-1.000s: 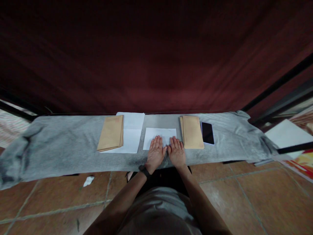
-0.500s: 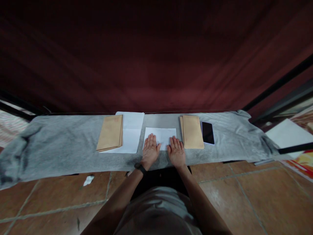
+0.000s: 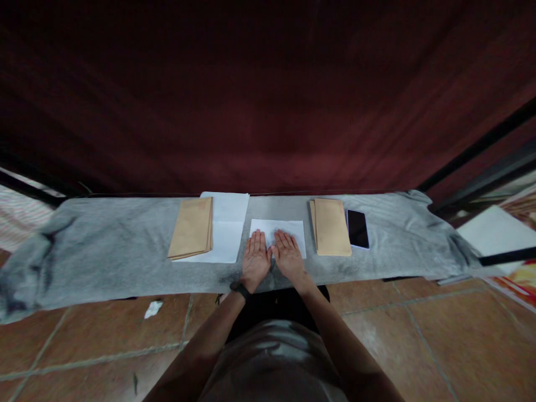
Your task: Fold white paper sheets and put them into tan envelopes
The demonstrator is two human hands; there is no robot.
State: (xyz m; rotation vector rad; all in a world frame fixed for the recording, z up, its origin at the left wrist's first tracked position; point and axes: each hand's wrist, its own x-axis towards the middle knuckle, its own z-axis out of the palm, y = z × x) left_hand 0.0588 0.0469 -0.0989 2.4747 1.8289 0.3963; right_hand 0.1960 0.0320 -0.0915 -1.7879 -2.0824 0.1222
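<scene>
Where the view is nearest, a grey fabric shirt (image 3: 272,368) covers the torso, and both bare forearms extend forward from it. Below the table edge, a crumpled white scrap (image 3: 153,309) lies on the orange-brown tiled floor (image 3: 104,340). A black wristwatch (image 3: 240,288) is fitted at the left wrist.

The left hand (image 3: 257,261) and the right hand (image 3: 290,259) lie palm down, flat, fingers extended and thumbs inward—neither grips anything. Whether the thumb tips touch cannot be told. The fingers of both hands rest on a rectangular white paper (image 3: 298,231), located centrally on the long table's grey cloth cover (image 3: 117,240), between two stacks.

Left stack: brown paper envelopes (image 3: 191,228), overlapping larger white paper sheets (image 3: 228,241). Right stack: brown paper envelopes (image 3: 334,228), with a black-screened rectangular phone (image 3: 358,229) just beside it. Beyond the table—a dark red upright backdrop (image 3: 268,123).
</scene>
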